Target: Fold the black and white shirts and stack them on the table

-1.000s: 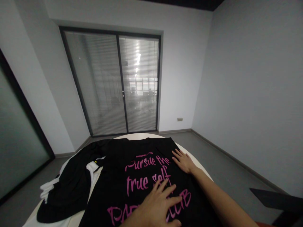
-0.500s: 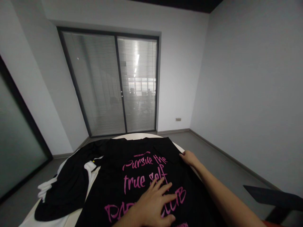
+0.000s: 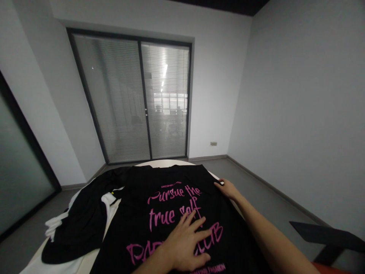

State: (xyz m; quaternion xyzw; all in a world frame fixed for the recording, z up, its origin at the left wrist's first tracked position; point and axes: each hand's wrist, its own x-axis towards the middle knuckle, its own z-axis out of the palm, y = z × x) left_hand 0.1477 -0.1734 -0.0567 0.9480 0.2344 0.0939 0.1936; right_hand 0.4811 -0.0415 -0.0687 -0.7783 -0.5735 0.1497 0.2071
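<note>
A black T-shirt [image 3: 168, 177] with pink lettering lies spread over the round table [image 3: 162, 163], its neckline toward the far edge. My left hand [image 3: 188, 239] rests flat on the printed front, fingers spread, covering part of the lettering. At the shirt's right side, near the sleeve, my right hand [image 3: 226, 188] pinches the black cloth between thumb and fingers. The lower part of the shirt runs out of view at the bottom.
On the table's left lies a heap of black clothing [image 3: 82, 224] with white cloth [image 3: 54, 224] around it. A dark chair part [image 3: 325, 234] juts in at the lower right. Beyond the table stand a glass door with blinds [image 3: 165, 102] and grey walls.
My right hand has shifted very slightly to the left with the cloth in its fingers. The left hand stays almost in place on the print, and the view has tilted a little.
</note>
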